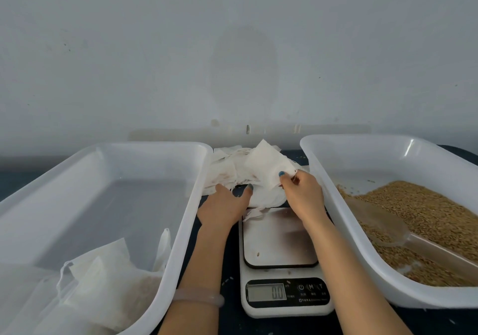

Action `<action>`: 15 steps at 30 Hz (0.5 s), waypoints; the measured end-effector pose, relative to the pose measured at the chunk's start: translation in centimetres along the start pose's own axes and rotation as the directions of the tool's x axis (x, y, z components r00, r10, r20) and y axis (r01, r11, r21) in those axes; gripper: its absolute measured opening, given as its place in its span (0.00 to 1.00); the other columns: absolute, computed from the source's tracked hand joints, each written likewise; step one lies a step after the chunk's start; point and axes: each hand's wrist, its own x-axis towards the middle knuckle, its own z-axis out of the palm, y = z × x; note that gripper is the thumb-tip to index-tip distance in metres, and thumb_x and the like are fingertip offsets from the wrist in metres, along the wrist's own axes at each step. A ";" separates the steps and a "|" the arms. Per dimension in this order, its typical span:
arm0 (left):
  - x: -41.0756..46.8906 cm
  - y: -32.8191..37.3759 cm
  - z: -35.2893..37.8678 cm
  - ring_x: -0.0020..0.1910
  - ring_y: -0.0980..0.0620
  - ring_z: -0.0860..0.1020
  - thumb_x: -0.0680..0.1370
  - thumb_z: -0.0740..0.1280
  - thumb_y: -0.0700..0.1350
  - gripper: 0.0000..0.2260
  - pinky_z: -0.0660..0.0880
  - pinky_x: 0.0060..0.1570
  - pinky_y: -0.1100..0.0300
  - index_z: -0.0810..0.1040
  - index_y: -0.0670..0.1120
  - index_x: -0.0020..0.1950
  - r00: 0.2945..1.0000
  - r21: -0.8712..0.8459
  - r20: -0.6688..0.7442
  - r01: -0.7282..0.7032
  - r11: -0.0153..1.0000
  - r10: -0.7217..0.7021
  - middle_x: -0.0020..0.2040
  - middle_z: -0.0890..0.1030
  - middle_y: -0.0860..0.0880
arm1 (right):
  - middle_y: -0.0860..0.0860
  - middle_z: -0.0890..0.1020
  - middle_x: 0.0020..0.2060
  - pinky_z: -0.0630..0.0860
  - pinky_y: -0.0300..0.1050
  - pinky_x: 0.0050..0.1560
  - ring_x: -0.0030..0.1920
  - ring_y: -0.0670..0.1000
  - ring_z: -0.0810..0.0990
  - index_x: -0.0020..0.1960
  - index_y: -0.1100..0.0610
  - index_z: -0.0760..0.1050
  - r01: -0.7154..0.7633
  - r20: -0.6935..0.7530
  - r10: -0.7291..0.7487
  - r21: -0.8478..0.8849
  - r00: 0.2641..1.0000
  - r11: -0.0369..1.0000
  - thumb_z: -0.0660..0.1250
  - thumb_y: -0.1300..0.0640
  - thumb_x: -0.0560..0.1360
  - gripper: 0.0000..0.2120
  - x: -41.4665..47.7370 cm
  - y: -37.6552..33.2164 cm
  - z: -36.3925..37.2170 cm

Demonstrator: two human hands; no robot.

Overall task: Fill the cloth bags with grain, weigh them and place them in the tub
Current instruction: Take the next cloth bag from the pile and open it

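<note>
Filled bags [103,290] lie in the near corner of the left tub [144,144], left of the scale [280,244], while both hands are at the empty ones behind it.

Brown grain shows faintly through the cloth of those filled bags. Just behind the scale's steel plate, the left hand [225,205] lies palm down on the pile of empty bags [227,169], fingers loose and gripping nothing. Over the scale's far edge, the right hand [302,192] pinches one cloth bag [266,164] by a corner between thumb and fingers, holding it up above the pile. The scale's display reads 0.0. Right of the scale, the right tub [362,136] holds loose grain [426,205] with a clear scoop [382,228] lying in it.
</note>
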 end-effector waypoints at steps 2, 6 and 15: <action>0.3 0.1 0.2 0.56 0.44 0.79 0.77 0.60 0.67 0.30 0.73 0.51 0.54 0.75 0.42 0.62 0.998 -0.100 0.061 -0.017 0.995 0.023 0.54 0.81 0.45 | 0.49 0.81 0.37 0.75 0.48 0.42 0.41 0.53 0.80 0.46 0.55 0.76 -0.039 0.021 0.038 0.036 0.999 0.999 0.61 0.49 0.81 0.12 0.1 0.2 0.1; 0.9 0.3 0.8 0.49 0.52 0.78 0.80 0.64 0.53 0.09 0.72 0.49 0.56 0.82 0.53 0.55 0.985 -0.267 0.095 -0.115 0.957 0.144 0.51 0.82 0.51 | 0.51 0.83 0.42 0.77 0.51 0.47 0.45 0.54 0.82 0.50 0.55 0.77 -0.023 0.026 0.022 0.066 0.999 0.998 0.61 0.47 0.81 0.13 0.1 0.1 0.0; 1.7 -0.7 1.0 0.66 0.44 0.72 0.81 0.63 0.43 0.22 0.68 0.66 0.51 0.68 0.52 0.75 0.981 -0.171 -0.106 -0.179 0.969 0.162 0.65 0.75 0.44 | 0.55 0.84 0.43 0.78 0.53 0.50 0.47 0.57 0.83 0.48 0.58 0.78 -0.017 0.047 0.013 0.082 0.999 0.996 0.63 0.44 0.80 0.16 0.3 0.4 0.0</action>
